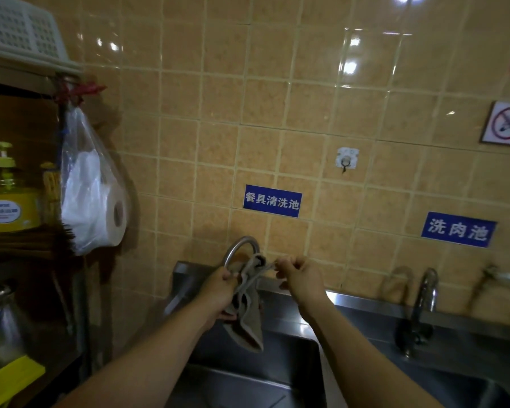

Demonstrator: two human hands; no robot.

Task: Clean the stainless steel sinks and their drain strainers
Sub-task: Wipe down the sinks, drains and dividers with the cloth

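Hands first: left hand grips the grey-brown cloth near its upper part, fingers curled round it. Right hand pinches the cloth's top corner, stretching it sideways. Cloth is looped at the curved faucet, above the back edge of the left sink; its free end hangs down over the basin.

Handling, my read: cloth is soft, limp, light, probably damp, so it drapes and slips off smooth metal easily. Best held bunched at the top, two-handed, under tension.

Look: dull grey-brown, creased, folded over itself, worn edges.

Outward: right sink with its own faucet just beside. Both basins dark stainless steel; drain strainers not visible. Blue wall labels behind.
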